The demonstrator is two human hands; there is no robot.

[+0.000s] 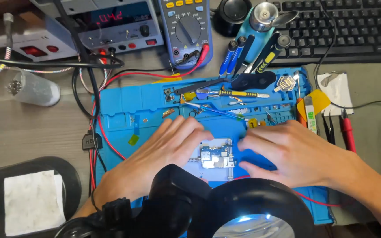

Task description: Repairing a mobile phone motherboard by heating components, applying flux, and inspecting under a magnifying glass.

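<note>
A small phone circuit board point(216, 155) lies on a pale backing in the middle of a blue repair mat point(124, 105). My left hand point(166, 147) rests flat on the mat, its fingertips touching the board's left edge. From the other side, my right hand point(287, 152) touches the board's right edge with its fingers close together. Neither hand holds a tool. A black magnifier lamp point(243, 211) hides the board's near side and part of my left wrist.
Tweezers and screwdrivers point(239, 93) lie in the mat's back trays. A multimeter point(186, 28), a bench power supply point(111, 22) and a keyboard point(353, 26) stand behind. Red and black leads point(95, 132) run along the mat's left edge. A probe point(347, 132) lies to the right.
</note>
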